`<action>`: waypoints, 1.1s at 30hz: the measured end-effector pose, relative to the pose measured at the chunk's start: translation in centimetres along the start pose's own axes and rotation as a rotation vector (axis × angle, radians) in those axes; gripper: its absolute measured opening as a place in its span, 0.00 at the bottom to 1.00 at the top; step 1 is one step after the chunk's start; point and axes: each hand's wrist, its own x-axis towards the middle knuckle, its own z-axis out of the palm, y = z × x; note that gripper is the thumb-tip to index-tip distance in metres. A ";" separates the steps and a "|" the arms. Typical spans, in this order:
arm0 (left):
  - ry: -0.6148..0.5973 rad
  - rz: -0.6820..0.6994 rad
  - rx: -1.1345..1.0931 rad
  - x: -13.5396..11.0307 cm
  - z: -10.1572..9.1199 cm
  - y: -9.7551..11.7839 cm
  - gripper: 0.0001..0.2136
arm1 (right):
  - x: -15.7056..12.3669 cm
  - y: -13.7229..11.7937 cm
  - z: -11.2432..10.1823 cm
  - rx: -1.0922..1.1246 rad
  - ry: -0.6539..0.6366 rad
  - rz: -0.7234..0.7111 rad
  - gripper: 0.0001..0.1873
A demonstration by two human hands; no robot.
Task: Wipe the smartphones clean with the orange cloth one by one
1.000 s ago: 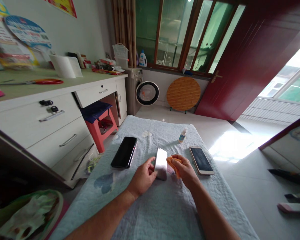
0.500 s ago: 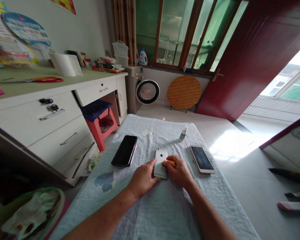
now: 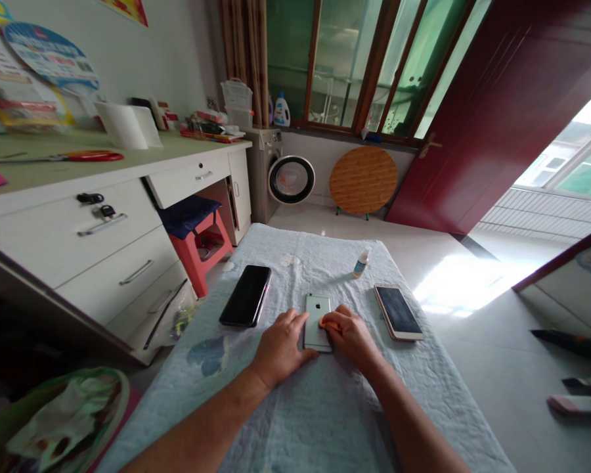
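Note:
A silver smartphone (image 3: 318, 338) lies face down on the cloth-covered table, its apple logo showing. My left hand (image 3: 280, 348) steadies it, with fingers against the left edge and the thumb by the bottom edge. Pinched in my right hand (image 3: 352, 335) is a small orange cloth (image 3: 329, 324), pressed on the phone's back near its right side; most of the cloth is hidden by the fingers. To the left rests a thick black phone (image 3: 246, 297), screen up. On the right lies a gold-rimmed phone (image 3: 398, 312), also screen up. A small spray bottle (image 3: 360, 264) stands upright behind it.
A pale blue quilted cover (image 3: 295, 414) drapes the table. White drawers (image 3: 113, 236) and a red stool (image 3: 204, 253) stand to the left. A basin (image 3: 121, 410) holding plastic bags sits at lower left. Behind are an open-doored washing machine (image 3: 266, 164) and a round wooden tabletop (image 3: 363, 180).
My right hand has shifted slightly with the orange cloth across the phone's back, and less of the cloth shows. My left hand stays at the phone's left edge.

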 end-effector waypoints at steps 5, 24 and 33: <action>0.017 0.069 0.009 0.0 0.1 -0.2 0.25 | -0.1 -0.6 -0.6 -0.011 -0.102 -0.024 0.11; -0.016 0.094 0.038 0.0 0.2 -0.5 0.27 | 0.3 0.1 -0.6 -0.090 -0.040 0.020 0.10; -0.005 0.089 0.000 0.2 0.4 -0.6 0.31 | 0.5 -1.4 -0.2 -0.164 -0.065 0.007 0.12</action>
